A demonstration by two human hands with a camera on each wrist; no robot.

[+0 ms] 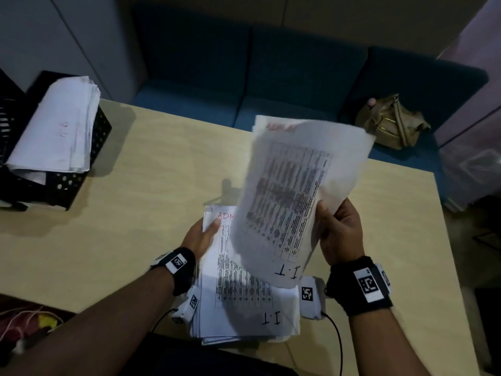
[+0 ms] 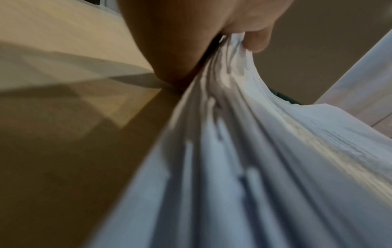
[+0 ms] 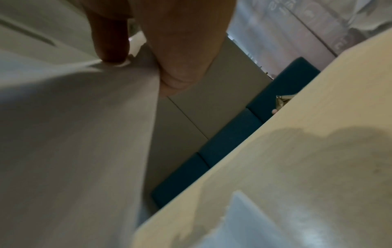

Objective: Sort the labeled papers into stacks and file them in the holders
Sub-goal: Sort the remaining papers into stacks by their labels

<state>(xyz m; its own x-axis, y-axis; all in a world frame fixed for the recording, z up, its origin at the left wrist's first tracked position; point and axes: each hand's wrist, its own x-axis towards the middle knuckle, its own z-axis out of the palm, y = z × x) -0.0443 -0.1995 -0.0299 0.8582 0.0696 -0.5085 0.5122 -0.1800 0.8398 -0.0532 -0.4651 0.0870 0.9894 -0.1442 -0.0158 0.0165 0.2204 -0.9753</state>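
My left hand grips the left edge of a thick stack of printed papers near the table's front edge; the top sheet is marked "I.T", and one beneath shows red "ADM". The left wrist view has my thumb pressing the fanned stack edges. My right hand pinches a single sheet marked "I.T", lifted above the stack and curling. In the right wrist view my fingers clamp that sheet. Another pile with red "ADM" lettering lies at the table's far edge, mostly hidden.
A black perforated holder with white papers leaning in it stands at the table's left. Behind the wooden table runs a blue sofa with a tan bag on it. A cable trails from my right wrist.
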